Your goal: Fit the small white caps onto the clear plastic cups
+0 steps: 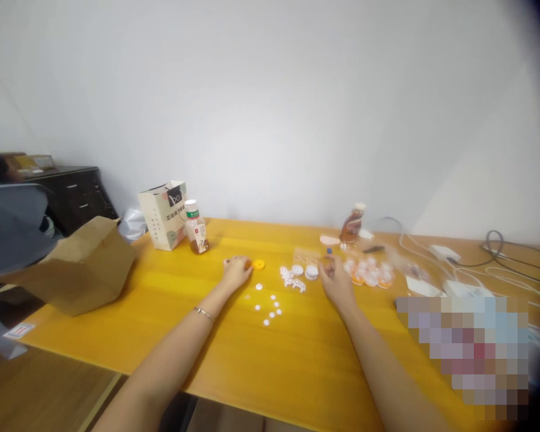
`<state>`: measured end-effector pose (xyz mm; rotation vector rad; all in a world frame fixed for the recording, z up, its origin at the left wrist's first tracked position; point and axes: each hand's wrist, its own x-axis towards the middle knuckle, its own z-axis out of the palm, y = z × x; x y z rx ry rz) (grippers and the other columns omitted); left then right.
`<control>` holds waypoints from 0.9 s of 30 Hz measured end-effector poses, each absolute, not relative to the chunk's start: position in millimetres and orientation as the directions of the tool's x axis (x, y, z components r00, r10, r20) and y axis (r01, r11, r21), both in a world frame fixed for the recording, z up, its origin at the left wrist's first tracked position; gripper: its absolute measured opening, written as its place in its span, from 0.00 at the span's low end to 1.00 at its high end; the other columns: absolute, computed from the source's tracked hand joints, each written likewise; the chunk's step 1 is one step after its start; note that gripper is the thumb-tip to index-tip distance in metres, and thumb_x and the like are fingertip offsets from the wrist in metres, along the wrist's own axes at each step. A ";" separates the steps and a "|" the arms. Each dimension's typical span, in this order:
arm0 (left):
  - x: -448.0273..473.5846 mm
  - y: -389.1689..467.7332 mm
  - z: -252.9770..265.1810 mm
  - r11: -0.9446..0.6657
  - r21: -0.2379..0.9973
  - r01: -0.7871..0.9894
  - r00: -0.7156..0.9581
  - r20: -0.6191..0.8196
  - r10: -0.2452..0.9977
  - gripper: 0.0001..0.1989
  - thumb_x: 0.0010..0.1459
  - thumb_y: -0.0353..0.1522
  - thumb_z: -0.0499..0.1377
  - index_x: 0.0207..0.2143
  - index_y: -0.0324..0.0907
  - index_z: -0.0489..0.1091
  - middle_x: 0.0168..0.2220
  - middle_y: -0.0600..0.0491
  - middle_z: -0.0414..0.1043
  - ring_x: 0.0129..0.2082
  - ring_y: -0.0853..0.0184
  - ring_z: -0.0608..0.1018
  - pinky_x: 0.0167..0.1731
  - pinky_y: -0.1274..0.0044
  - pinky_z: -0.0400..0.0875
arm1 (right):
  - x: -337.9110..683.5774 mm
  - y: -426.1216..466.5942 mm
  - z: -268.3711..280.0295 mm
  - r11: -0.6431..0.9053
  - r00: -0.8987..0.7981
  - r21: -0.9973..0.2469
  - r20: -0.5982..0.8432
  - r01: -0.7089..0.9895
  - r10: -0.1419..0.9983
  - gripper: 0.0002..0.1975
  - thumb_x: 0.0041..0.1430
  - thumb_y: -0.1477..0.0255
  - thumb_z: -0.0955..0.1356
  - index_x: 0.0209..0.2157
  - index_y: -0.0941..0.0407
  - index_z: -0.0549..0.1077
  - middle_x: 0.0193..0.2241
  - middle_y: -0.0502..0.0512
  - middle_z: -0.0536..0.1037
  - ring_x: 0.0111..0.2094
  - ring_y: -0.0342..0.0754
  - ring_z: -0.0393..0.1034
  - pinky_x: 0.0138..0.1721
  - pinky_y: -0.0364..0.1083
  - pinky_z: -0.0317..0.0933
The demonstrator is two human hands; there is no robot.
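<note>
My left hand [235, 271] rests on the yellow table [261, 360], fingers curled beside a small orange round piece [258, 264] that it touches or nearly touches. My right hand [335, 281] lies further right, fingers bent near a small dark item with a blue top [329, 253]; whether it grips anything I cannot tell. Between the hands lie several small white discs [269, 306] and a cluster of white caps [298, 275]. Right of my right hand sits a group of white and orange caps [369, 273].
A brown paper bag [78, 267] lies at the table's left end. A white paper bag [164, 213] and a drink bottle [196, 228] stand at the back. A brown bottle [351, 225] stands further right. White cables and adapters [450, 258] cover the right side.
</note>
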<state>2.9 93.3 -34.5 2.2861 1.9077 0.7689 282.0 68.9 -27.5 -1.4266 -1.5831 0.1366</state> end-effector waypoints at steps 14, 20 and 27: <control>2.6 56.0 -15.5 -0.555 0.467 0.688 0.501 0.246 0.830 0.19 0.46 0.40 0.58 0.42 0.44 0.65 0.42 0.51 0.69 0.45 0.62 0.68 0.49 0.70 0.51 | 278.4 67.0 -26.0 0.332 0.133 -0.642 0.564 0.691 0.815 0.17 0.53 0.62 0.59 0.40 0.58 0.63 0.17 0.45 0.62 0.20 0.44 0.60 0.23 0.43 0.52; -5.8 55.5 -1.9 -0.504 0.519 0.690 0.469 0.210 0.858 0.16 0.49 0.40 0.55 0.39 0.41 0.68 0.42 0.49 0.70 0.42 0.63 0.69 0.45 0.73 0.58 | 275.6 65.2 -25.3 0.344 0.110 -0.641 0.559 0.686 0.822 0.16 0.54 0.63 0.59 0.40 0.58 0.63 0.17 0.45 0.61 0.19 0.44 0.60 0.23 0.42 0.52; -31.1 62.4 0.1 -0.420 0.576 0.701 0.596 -0.150 0.789 0.12 0.43 0.36 0.59 0.28 0.37 0.70 0.26 0.53 0.72 0.25 0.70 0.73 0.25 0.82 0.63 | 267.7 61.4 -24.9 0.355 0.051 -0.623 0.537 0.697 0.842 0.16 0.53 0.63 0.59 0.41 0.57 0.63 0.19 0.46 0.63 0.21 0.44 0.60 0.24 0.42 0.55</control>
